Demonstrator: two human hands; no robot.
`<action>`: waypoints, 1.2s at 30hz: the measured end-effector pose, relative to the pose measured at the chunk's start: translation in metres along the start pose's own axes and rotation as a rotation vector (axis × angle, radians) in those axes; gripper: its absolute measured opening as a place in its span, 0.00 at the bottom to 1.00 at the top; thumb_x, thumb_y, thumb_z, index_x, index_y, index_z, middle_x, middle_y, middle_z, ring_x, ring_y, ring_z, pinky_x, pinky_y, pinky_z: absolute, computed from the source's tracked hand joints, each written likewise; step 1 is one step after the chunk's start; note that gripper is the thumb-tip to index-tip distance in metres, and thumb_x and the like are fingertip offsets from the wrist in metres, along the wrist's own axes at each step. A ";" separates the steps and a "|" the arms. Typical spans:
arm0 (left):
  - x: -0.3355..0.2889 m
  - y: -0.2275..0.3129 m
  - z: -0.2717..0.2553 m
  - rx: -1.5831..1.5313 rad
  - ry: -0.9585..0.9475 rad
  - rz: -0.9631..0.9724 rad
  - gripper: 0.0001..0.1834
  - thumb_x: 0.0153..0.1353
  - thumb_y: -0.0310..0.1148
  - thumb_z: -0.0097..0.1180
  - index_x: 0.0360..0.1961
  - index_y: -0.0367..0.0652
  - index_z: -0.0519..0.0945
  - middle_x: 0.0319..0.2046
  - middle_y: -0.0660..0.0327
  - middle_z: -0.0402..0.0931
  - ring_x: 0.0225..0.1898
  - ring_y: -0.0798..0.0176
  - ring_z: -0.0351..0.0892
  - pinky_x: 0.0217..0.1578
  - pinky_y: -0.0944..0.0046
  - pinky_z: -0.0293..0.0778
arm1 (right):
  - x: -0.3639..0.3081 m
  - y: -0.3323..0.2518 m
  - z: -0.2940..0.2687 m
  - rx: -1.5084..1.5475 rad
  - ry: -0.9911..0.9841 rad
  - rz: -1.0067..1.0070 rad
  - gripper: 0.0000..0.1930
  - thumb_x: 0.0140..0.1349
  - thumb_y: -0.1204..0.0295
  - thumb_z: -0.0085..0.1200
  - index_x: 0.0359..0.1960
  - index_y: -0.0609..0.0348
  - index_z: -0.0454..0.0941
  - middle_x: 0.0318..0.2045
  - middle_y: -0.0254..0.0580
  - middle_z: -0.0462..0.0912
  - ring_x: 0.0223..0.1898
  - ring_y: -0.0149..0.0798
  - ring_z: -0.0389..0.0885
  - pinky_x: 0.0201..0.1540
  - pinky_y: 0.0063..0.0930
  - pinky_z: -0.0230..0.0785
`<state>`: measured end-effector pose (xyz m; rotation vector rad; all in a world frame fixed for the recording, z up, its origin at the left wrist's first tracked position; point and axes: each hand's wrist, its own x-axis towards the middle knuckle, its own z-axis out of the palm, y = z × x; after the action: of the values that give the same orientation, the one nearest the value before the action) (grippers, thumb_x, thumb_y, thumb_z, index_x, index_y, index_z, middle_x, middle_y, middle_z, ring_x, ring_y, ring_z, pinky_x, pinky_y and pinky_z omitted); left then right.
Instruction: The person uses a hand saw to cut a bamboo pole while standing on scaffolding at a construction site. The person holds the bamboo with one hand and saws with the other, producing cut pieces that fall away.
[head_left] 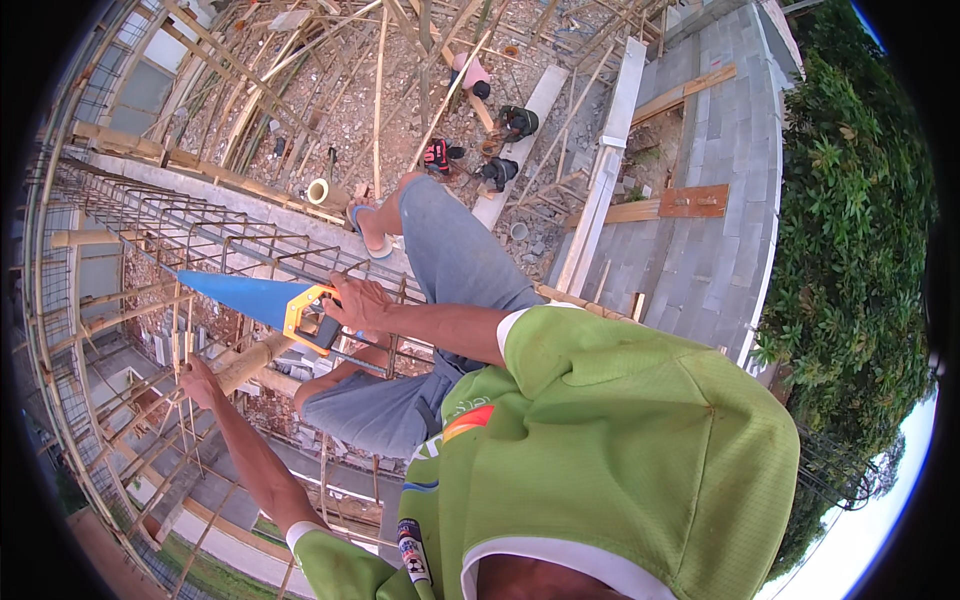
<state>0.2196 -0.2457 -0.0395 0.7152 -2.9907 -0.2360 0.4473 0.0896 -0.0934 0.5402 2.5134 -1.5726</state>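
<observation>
My right hand (355, 302) is closed around the orange-and-black handle of a hand saw (255, 298). Its blue blade points left over a steel rebar cage (200, 228). My left hand (197, 381) reaches down to the left and grips the end of a thick bamboo pole (255, 358), with thin bamboo strips beside it. My legs in blue jeans (455, 255) stretch out over the cage, one foot in a sandal (368, 228). My green shirt (620, 450) fills the lower right.
I am high above the ground on bamboo scaffolding (330, 60). Far below, several people (500, 140) crouch among rubble and planks. A grey paved strip (720, 150) with wooden boards (690, 200) runs to the right, beside dense green foliage (860, 250).
</observation>
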 end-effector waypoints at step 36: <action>-0.002 0.007 0.002 -0.019 -0.008 -0.029 0.31 0.58 0.59 0.48 0.51 0.51 0.86 0.49 0.48 0.83 0.50 0.40 0.82 0.50 0.39 0.74 | 0.004 0.000 -0.006 -0.006 -0.035 0.014 0.27 0.62 0.52 0.50 0.48 0.66 0.69 0.35 0.66 0.84 0.39 0.66 0.84 0.43 0.60 0.75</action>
<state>0.2181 -0.2388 -0.0404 0.7578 -2.9826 -0.2692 0.4439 0.0962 -0.0918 0.5235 2.4830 -1.5553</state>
